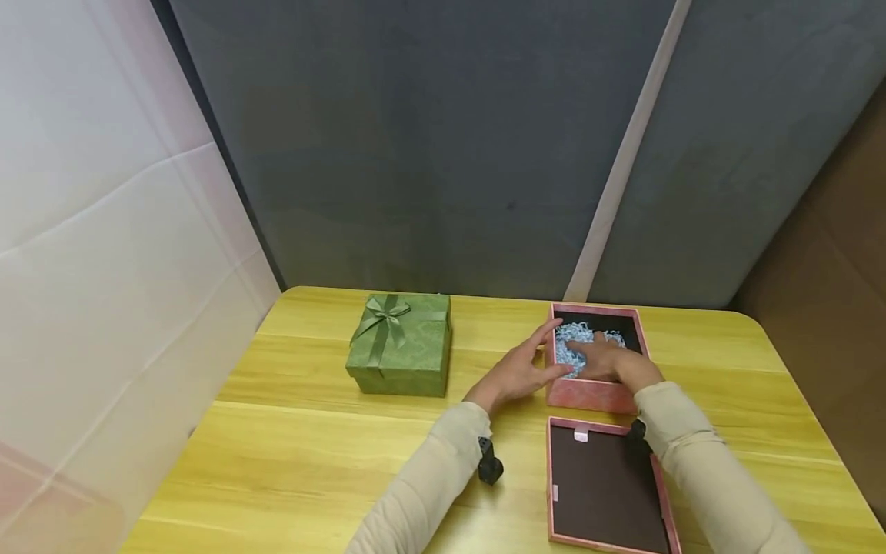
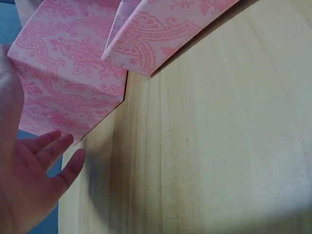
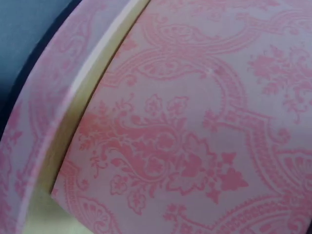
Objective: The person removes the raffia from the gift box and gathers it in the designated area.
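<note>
A pink patterned box (image 1: 588, 395) without its lid stands at the right of the table, with light blue shredded paper (image 1: 569, 365) inside. My right hand (image 1: 602, 360) reaches down into it and presses on the paper, a straight finger pointing left; its other fingertips are mostly hidden. At the box's left side, my left hand (image 1: 521, 375) has its fingers spread, fingertips right at the rim. In the left wrist view that hand stands beside the patterned wall (image 2: 73, 92). Only pink patterned surfaces (image 3: 161, 146) fill the right wrist view; the hand is out of sight there.
The pink lid (image 1: 605, 485) lies inside up in front of the box, partly under my right forearm. A green gift box (image 1: 415, 346) with a ribbon bow stands left of my left hand. A grey partition (image 1: 415, 154) rises behind the wooden table (image 1: 291, 462).
</note>
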The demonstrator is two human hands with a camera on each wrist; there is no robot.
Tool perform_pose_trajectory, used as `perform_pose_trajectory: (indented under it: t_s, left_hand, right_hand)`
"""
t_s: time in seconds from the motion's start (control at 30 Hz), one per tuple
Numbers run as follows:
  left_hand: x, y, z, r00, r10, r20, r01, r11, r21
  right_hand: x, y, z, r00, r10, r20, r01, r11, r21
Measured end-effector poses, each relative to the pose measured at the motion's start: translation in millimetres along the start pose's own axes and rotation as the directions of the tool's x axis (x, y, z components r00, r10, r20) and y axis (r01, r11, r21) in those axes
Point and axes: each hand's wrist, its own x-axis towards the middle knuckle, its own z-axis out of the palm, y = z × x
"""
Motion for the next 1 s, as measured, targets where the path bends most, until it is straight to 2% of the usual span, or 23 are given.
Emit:
perform_pose_trajectory:
  t_s: [0.13,0.3,0.5,0.63,0.77,1.0]
  left_hand:
    - [-2.0,1.2,-0.2,1.000,0.015,0.004,-0.015,1.000,-0.028]
    - [-4.3,2.1,-1.4,0.999,0.043,-0.005,-0.043,0.999,-0.030]
    - [-3.6,3.9,-2.5,1.000,0.021,-0.013,-0.021,1.000,-0.004]
    - [0.8,5.4,-2.4,0.999,0.037,-0.008,-0.037,0.999,0.009]
    - [1.9,6.7,-4.1,1.000,0.027,-0.013,-0.027,1.000,0.015]
    - [-2.5,6.3,-5.2,1.000,0.008,-0.015,-0.008,1.000,0.002]
  right_hand:
    - [4.6,1.1,3.5,0.999,0.004,-0.045,-0.005,1.000,-0.019]
    - [6.8,2.1,8.7,0.989,-0.057,-0.138,0.054,0.998,-0.024]
    - [6.1,3.9,10.8,0.957,-0.136,-0.255,0.142,0.990,0.005]
    - [-0.1,5.4,4.2,0.937,-0.127,-0.327,0.130,0.991,-0.012]
    - [-12.1,3.3,-10.3,0.900,-0.124,-0.418,0.122,0.992,-0.032]
    - [-45.2,2.6,-39.1,0.815,-0.134,-0.564,0.185,0.982,0.035]
